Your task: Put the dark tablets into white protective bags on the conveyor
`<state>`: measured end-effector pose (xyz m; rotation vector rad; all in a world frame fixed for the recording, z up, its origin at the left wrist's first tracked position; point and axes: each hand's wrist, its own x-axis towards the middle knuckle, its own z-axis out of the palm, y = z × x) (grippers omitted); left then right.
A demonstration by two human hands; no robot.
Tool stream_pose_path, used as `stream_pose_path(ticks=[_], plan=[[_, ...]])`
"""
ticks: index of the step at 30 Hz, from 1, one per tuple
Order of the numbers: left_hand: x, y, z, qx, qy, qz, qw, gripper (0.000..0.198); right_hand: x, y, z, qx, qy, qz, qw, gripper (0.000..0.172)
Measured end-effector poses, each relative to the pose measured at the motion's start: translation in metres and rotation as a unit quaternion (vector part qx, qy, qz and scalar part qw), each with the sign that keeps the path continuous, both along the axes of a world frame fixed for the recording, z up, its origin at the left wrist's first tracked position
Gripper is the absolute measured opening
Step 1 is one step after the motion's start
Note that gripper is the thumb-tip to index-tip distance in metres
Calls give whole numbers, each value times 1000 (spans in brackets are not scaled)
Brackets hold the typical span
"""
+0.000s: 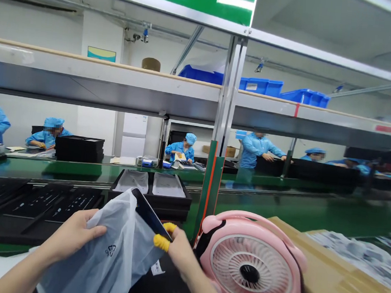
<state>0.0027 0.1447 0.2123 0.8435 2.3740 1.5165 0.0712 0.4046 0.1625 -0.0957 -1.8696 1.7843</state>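
My left hand (81, 234) pinches the edge of a frosted white plastic bag (112, 253) printed with a small recycling mark. At the bag's mouth a dark flat panel with a thin pale edge, like a tablet (150, 213), lies tilted and partly inside the plastic. Yellow finger cots cover the thumb and a finger of my right hand (175, 246), which grips the panel's lower right corner. The bag hides the rest of the panel. Below my hands is a black surface (164, 286) with a small white label (158, 268).
A pink fan (251, 269) stands close on the right, beside a cardboard box (349, 276). Black trays (149, 199) holding bagged flat items are ahead; more trays (34, 207) lie left. A metal post (223, 121) rises ahead. Co-workers in blue sit or stand across the green line.
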Motion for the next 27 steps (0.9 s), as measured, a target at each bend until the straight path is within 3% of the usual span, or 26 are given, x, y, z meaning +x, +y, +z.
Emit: stream_pose_path(ticks=[5,9,13,17,21,24,27], plan=[[-11,3,-24,43,-14,62,997,53,-13,46,31,14,52,-113,992,50],[-16,19,-37,91,-29,101,990,53,-18,42,28,46,62,-136,988,45],[-10,37,-33,121,-20,142,982,42,-33,24,25,92,42,-125,987,34],[-8,50,-23,163,-33,152,974,32,-48,25,50,126,45,-130,982,31],[-20,58,-16,206,-57,142,966,27,-42,27,72,151,71,-149,975,32],[-30,67,-22,245,-95,154,952,26,-23,26,69,156,95,-170,968,35],[-22,88,-49,269,-177,156,934,20,-1,25,44,122,120,-184,968,48]])
